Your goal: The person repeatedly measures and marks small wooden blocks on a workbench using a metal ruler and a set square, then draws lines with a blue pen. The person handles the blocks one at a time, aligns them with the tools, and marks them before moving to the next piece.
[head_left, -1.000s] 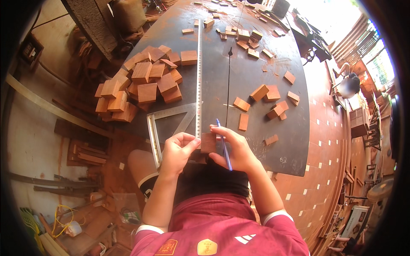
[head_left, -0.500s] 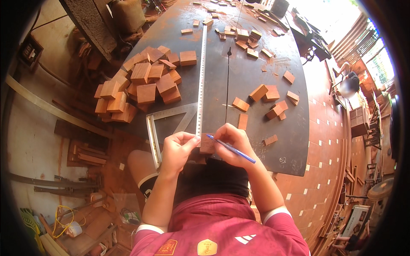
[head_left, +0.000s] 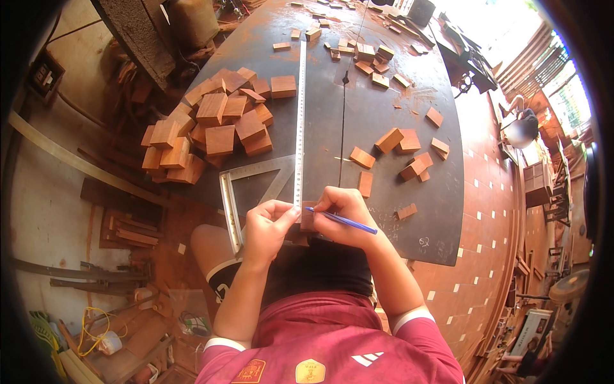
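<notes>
My left hand point(head_left: 269, 225) pinches the near end of a long white ruler point(head_left: 300, 128), which stretches away over the dark table. Under the ruler's end, at the table's near edge, lies a small wooden block point(head_left: 307, 221), partly hidden by both hands. A blue pen point(head_left: 348, 222) is gripped in my right hand point(head_left: 342, 214), its tip close to the ruler's edge at the block. Left of the ruler rests a metal set square point(head_left: 229, 198) with a thick edge. Whether the pen tip touches the wood is too small to tell.
A large heap of reddish wooden blocks point(head_left: 220, 118) covers the table's left side. Several loose blocks point(head_left: 409, 141) lie to the right, with offcuts point(head_left: 364, 52) farther back. A long slot point(head_left: 342, 128) runs along the tabletop point(head_left: 320, 96). Another person point(head_left: 526, 125) is at the far right.
My right hand has shifted slightly left, bringing the pen tip closer to the ruler, and the pen lies at a flatter angle. The ruler's far end has swung slightly left.
</notes>
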The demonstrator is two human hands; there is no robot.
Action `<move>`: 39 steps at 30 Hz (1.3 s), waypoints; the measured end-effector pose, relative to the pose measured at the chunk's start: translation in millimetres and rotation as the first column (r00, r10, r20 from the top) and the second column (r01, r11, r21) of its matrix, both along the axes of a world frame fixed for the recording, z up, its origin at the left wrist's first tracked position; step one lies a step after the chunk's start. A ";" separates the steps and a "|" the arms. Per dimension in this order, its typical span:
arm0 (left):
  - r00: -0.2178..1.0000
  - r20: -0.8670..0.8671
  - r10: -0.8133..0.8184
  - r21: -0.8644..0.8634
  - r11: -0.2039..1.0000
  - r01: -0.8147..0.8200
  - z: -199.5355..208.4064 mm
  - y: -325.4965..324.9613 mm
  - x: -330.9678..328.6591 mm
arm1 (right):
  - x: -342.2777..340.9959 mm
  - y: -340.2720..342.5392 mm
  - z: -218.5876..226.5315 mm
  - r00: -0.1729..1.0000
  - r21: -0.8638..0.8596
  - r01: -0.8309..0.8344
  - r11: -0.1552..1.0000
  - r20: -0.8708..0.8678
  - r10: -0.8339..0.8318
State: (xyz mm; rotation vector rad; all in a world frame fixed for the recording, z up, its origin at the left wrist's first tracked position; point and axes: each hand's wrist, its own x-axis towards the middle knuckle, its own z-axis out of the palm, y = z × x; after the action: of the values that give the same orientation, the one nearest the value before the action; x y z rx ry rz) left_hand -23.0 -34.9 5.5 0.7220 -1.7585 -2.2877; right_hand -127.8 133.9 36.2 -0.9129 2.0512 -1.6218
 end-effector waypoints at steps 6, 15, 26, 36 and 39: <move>1.000 -0.013 0.010 -0.043 0.999 -0.010 -2.7 0.8 -0.3 | -1.0 -4.1 5.7 0.992 0.013 -0.013 1.000 0.123 0.012; 1.000 -0.004 0.010 -0.087 0.996 -0.010 -1.5 1.8 0.2 | -3.0 -4.8 4.0 0.991 0.042 -0.032 0.999 0.131 0.026; 0.999 -0.042 0.012 -0.114 0.993 -0.017 -7.4 1.9 0.2 | -4.5 -7.9 8.9 0.985 0.091 -0.021 0.996 0.170 0.005; 0.999 0.034 -0.001 -0.304 0.953 0.011 0.3 -3.5 -0.2 | -1.7 -6.7 8.5 0.984 0.044 -0.010 0.999 0.177 0.002; 0.991 0.080 0.107 -0.636 0.771 -0.032 10.1 -6.0 7.3 | 2.6 0.2 -1.4 0.997 -0.011 0.054 0.998 0.063 -0.053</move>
State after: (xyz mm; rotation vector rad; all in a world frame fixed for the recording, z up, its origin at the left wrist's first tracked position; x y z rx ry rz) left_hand -15.6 -41.0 15.5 0.7551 -2.3110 -1.4476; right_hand -125.2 134.0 34.7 -0.8081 2.0415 -1.6713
